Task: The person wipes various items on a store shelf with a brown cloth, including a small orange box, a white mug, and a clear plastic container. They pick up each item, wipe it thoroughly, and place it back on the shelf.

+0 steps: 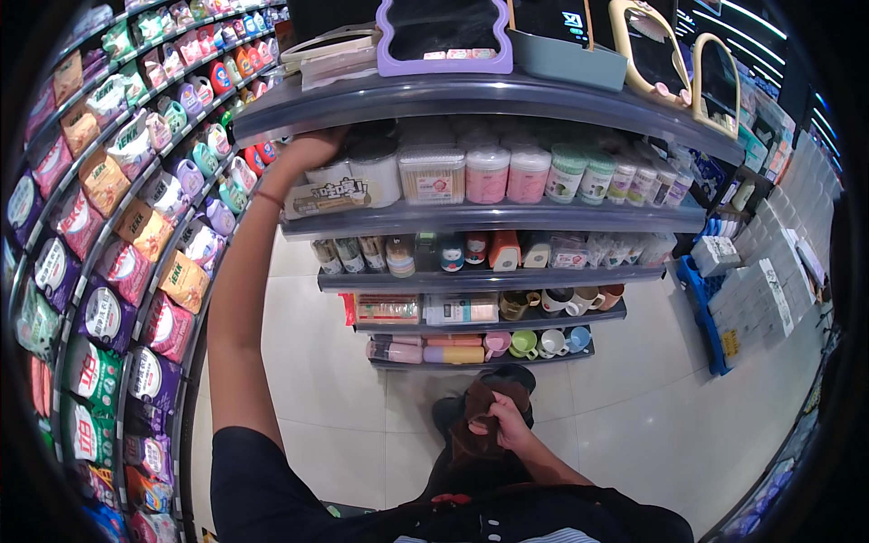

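My left hand (pixel 320 148) reaches onto the second shelf level, at its left end, just under the top shelf board. Its fingers are hidden behind the board's edge and beside round, dark-lidded tubs (pixel 375 178); whether it grips anything cannot be seen. My right hand (pixel 506 422) is closed on a brown cloth (pixel 478 434), low in front of my body above my dark shoes. To the right of the tubs stand a clear box of cotton swabs (pixel 432 178), pink-labelled canisters (pixel 487 176) and green-lidded canisters (pixel 567 174).
A purple-framed mirror (pixel 445 68) and cream-framed mirrors (pixel 652 61) stand on the top shelf (pixel 489 102). Lower levels hold jars, figurines and mugs (pixel 523 345). Shelves of detergent bags (pixel 105 315) curve along the left. At right, wrapped goods stand by a blue plastic pallet (pixel 706 319).
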A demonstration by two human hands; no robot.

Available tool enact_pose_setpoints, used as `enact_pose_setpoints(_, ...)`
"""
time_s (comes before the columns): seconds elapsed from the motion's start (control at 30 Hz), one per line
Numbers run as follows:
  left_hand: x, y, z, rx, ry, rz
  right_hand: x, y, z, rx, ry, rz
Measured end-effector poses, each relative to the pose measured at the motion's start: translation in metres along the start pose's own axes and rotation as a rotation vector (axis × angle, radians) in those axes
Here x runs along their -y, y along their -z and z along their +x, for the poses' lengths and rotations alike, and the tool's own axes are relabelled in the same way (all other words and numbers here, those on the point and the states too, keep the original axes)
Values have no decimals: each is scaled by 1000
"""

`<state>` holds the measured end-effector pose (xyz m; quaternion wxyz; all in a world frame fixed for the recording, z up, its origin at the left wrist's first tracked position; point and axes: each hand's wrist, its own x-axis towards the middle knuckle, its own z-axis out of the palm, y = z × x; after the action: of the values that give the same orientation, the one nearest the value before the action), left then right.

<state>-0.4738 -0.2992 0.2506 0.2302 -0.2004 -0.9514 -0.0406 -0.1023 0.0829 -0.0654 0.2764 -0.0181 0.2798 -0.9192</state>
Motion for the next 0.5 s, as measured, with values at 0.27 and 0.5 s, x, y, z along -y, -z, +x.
enact_pose_setpoints(0.27, -195, 11, -58, -66, -137, 190, 10, -7, -15, 32, 140, -95)
enact_pose_setpoints(0.5, -195, 18, -70, -116, -86, 60, 40, -15, -48, -252, 412, -1074)
